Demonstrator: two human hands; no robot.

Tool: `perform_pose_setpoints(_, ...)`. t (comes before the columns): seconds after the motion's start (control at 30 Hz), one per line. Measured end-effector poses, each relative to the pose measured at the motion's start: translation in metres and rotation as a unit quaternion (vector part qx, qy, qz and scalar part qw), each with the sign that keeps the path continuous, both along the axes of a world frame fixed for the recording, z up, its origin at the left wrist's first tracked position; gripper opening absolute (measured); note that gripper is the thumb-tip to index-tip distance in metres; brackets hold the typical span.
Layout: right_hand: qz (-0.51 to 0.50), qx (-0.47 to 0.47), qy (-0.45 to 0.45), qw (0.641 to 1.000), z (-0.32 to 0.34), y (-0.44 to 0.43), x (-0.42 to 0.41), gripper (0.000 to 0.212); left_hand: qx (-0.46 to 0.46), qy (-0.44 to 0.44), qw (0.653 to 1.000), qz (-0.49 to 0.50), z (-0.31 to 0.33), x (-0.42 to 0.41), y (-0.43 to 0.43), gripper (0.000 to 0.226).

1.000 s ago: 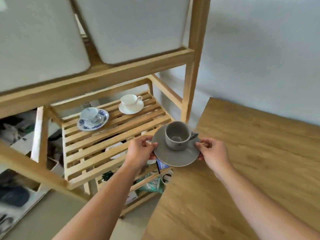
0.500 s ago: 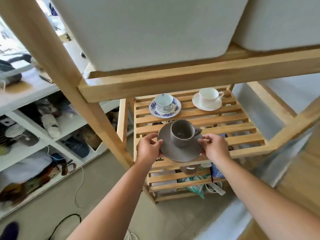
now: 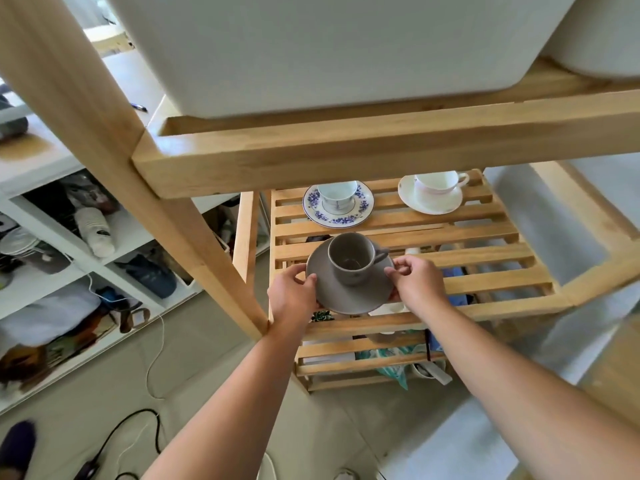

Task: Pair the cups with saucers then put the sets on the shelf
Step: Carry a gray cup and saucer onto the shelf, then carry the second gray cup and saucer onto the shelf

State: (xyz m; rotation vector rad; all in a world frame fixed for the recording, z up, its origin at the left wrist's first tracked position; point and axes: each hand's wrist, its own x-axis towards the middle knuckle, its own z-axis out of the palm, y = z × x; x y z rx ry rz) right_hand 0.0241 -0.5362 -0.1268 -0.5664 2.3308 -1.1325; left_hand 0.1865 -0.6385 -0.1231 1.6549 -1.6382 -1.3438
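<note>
Two white bins (image 3: 329,46) are sitting on the upper wooden tier. A white cubby unit (image 3: 69,244) is standing at left, holding a rolled white sock (image 3: 95,230) and dark, blurred items, possibly shoes. A black cable (image 3: 131,431) and a white cable (image 3: 152,362) are trailing across the beige floor (image 3: 86,393).

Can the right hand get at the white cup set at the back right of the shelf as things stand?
Probably not right now. The right hand and the left hand both grip the grey saucer carrying the grey cup. The slats toward the white cup set look bare, but the upper beam hangs low.
</note>
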Motion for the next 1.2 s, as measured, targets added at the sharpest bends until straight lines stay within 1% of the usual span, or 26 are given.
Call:
perform_pose_setpoints(0.13, 0.009, 0.007, 0.003, 1.0, 0.002, -0.001, 0.0, 0.012, 0.006, 0.007, 1.0, 0.019, -0.001, -0.001, -0.002, 0.03)
perform_pose_setpoints(0.3, 0.015, 0.0, 0.005, 1.0, 0.006, 0.001, 0.002, 0.009, -0.025, -0.033, 0.999, -0.002, -0.002, -0.002, -0.002, 0.026)
perform_pose_setpoints(0.43, -0.013, -0.012, -0.022, 1.0, 0.015, 0.007, 0.003, 0.015, -0.035, -0.099, 0.993, -0.057, 0.009, 0.002, 0.004, 0.031)
perform_pose_setpoints(0.53, -0.035, -0.023, -0.033, 0.999, 0.025, 0.024, 0.001, 0.016, -0.081, -0.14, 0.985, -0.065, 0.025, 0.008, 0.019, 0.037)
perform_pose_setpoints(0.6, -0.062, -0.049, -0.045, 0.996, 0.035, 0.046, 0.0, 0.014, -0.114, -0.119, 0.983, -0.081, 0.039, 0.007, 0.037, 0.033)
perform_pose_setpoints(0.7, -0.09, -0.093, -0.045, 0.991, 0.054, 0.092, -0.004, 0.009, -0.143, -0.054, 0.978, -0.146, 0.062, -0.01, 0.07, 0.021)
perform_pose_setpoints(0.8, -0.151, -0.145, -0.038, 0.977, 0.075, 0.159, -0.01, 0.003, -0.136, 0.005, 0.964, -0.227, 0.084, -0.049, 0.114, 0.012)
perform_pose_setpoints(0.83, -0.172, -0.157, -0.035, 0.972, 0.08, 0.181, -0.011, 0.005, -0.134, 0.02, 0.957, -0.255, 0.089, -0.062, 0.13, 0.011)
perform_pose_setpoints(0.9, -0.236, -0.186, -0.025, 0.953, 0.089, 0.235, -0.011, 0.013, -0.13, 0.049, 0.929, -0.343, 0.098, -0.093, 0.172, 0.01)
perform_pose_setpoints(1.0, -0.326, -0.227, -0.012, 0.918, 0.1, 0.319, 0.002, 0.021, -0.101, 0.091, 0.877, -0.461, 0.109, -0.132, 0.246, 0.008)
perform_pose_setpoints(1.1, -0.404, -0.222, 0.015, 0.887, 0.109, 0.408, 0.03, 0.021, -0.074, 0.117, 0.81, -0.57, 0.117, -0.157, 0.339, 0.01)
perform_pose_setpoints(1.2, -0.475, -0.201, 0.04, 0.856, 0.11, 0.485, 0.066, 0.016, -0.026, 0.129, 0.741, -0.659, 0.117, -0.164, 0.431, 0.016)
